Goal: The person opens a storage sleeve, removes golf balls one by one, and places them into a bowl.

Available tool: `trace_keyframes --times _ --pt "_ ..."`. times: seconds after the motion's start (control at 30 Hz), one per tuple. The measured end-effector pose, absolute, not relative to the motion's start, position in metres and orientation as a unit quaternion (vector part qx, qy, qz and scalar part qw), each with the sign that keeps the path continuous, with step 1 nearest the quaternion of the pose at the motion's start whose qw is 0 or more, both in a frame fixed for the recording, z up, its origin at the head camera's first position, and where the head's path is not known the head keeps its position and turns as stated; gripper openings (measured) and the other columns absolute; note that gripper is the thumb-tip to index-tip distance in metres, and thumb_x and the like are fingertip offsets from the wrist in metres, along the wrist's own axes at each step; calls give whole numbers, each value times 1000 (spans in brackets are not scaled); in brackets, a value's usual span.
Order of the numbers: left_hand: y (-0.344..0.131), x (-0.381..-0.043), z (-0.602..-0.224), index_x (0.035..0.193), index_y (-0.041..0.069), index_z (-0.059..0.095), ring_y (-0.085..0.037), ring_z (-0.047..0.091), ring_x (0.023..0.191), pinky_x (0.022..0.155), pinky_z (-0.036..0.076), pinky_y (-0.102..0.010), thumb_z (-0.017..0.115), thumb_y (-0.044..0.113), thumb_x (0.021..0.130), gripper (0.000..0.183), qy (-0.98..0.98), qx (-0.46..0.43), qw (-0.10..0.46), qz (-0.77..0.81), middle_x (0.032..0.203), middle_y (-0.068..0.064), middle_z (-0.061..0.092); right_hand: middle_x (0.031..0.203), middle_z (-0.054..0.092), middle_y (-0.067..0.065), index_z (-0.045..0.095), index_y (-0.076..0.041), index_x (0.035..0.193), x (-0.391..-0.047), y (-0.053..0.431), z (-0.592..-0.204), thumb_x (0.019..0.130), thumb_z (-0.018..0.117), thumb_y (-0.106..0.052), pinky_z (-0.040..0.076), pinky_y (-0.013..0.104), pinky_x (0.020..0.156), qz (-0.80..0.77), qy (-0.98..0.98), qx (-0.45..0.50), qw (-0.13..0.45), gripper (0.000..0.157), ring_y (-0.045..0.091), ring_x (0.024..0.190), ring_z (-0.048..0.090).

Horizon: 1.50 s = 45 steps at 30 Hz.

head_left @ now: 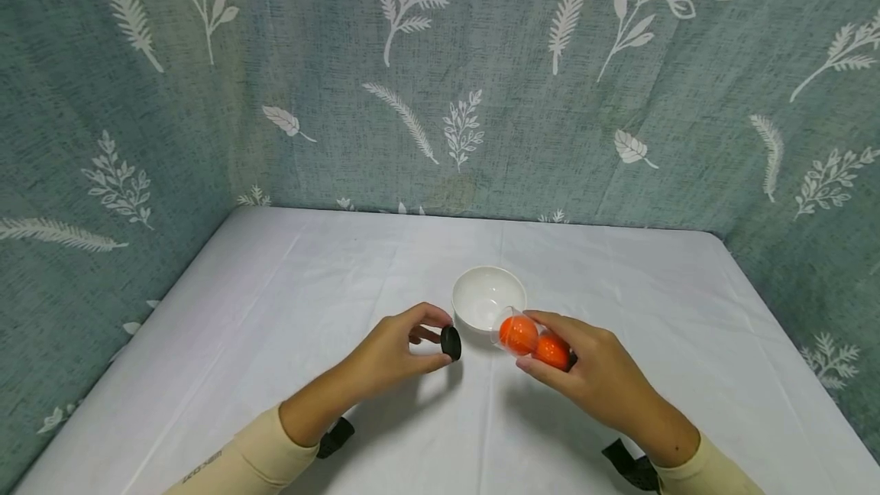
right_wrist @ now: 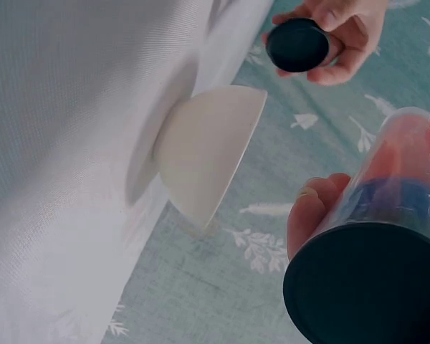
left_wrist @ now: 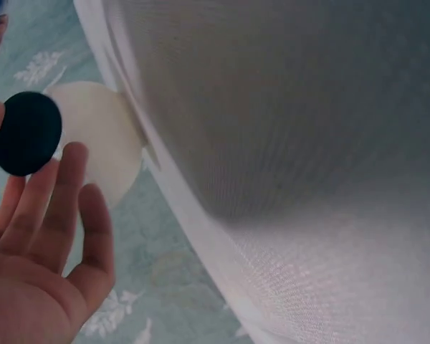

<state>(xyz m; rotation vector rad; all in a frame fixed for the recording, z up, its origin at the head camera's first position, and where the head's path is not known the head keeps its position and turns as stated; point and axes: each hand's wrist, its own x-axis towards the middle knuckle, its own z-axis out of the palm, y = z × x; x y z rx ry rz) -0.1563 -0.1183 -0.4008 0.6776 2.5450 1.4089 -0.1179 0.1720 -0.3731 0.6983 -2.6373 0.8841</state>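
Left hand (head_left: pixel 402 346) on the lid (head_left: pixel 450 343), right hand (head_left: pixel 594 361) on the tube (right_wrist: pixel 392 201)

Hands, my own, are shown apart at the lower centre of the head view. With my left I pinch the round black lid between thumb and fingers, left of centre; with my right I grip the clear tube, thumb on its near side and fingers on the far side. Two orange balls, one nearer the mouth (head_left: pixel 519 334) and one nearer the black base (head_left: pixel 552 351), lie inside it. The tube's pale end points to the left of the frame and overlaps the lower right rim of the white bowl (head_left: pixel 473 302), which stands upright on the white tablecloth (head_left: pixel 371 266) at the centre. In the right wrist view a gap separates tube and bowl; a blue patch shows within the tube near its base, though I cannot tell what it is.

Judged from this arrangement, the step in hand is emptying: the tube appears uncapped and brought to the bowl, with both balls not yet out. The next move would call for my right wrist to centre the mouth over the bowl and tip it down gently, since round balls may roll out quickly and bounce, while my left keeps the lid aside.
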Motion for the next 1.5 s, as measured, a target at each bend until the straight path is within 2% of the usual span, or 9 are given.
trace_keyframes --times 0.27,0.5,0.67,0.93,1.3,1.5 --pt "-118 -156 -403 118 23 63 -13 68 108 94 55 -39 81 21 85 37 856 233 125 444 117 11 68 115 72 -3 66 -20 128 -117 171 -374 83 82 -39 60 26 77 304 -914 236 127 51 9 94 67" --pt "-116 -156 -407 117 21 63 -15 69 107 90 57 -30 79 19 86 34 858 236 144 433 118 7 68 115 72 -3 66 -20 128 -116 170 -374 82 83 -36 60 26 77 306 -914 236 122 52 9 94 68" --pt "-116 -156 -409 115 20 63 -15 70 107 90 57 -30 80 18 86 34 868 232 146 414 117 7 68 116 72 -3 66 -20 128 -116 170 -373 84 81 -40 60 25 78 307 -915 236 115 51 10 95 68" --pt "-119 -157 -407 121 11 66 -15 70 106 91 56 -36 80 14 85 39 884 237 144 376 119 2 70 114 73 -2 67 -18 127 -116 170 -373 83 81 -42 59 22 75 305 -917 234 109 52 9 92 67" --pt "-123 -156 -403 115 16 71 -13 67 100 90 53 -38 85 19 79 39 914 234 123 307 108 5 73 114 73 -1 67 -16 125 -116 171 -374 81 83 -38 59 23 76 305 -912 245 118 52 9 92 68" --pt "-118 -157 -405 111 14 72 -10 64 94 85 51 -32 87 18 76 37 919 243 129 282 102 7 72 115 73 -1 67 -15 126 -116 172 -374 81 83 -38 59 23 76 308 -912 244 115 53 9 93 68"
